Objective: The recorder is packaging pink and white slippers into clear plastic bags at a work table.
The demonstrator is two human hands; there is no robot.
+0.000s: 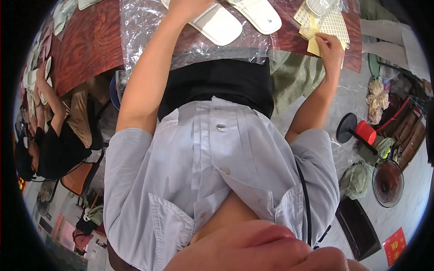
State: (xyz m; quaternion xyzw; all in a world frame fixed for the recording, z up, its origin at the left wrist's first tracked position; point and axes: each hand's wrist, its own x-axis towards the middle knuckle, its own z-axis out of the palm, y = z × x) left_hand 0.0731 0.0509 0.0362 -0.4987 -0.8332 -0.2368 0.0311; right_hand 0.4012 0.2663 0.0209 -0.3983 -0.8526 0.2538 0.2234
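A pair of white slippers lies at the top of the head view: the left slipper [218, 25] and the right slipper [262, 17]. My left hand [192, 8] rests at the left slipper; its fingers are cut off by the upper edge, so I cannot tell if it grips. To the right, my right hand [332, 49] is closed, thumb and finger pinched on the edge of a yellow sticker sheet [313, 48]. Another sheet with rows of small printed stickers [337, 28] lies just beyond it. Clear plastic [151, 27] is spread under and around the slippers.
The reddish wooden table [92, 45] spans the top. A round whitish object [318, 7] sits on the sticker sheets. On the left, a person in black [58, 151] handles pale footwear. A fan [388, 183] and bags stand on the right.
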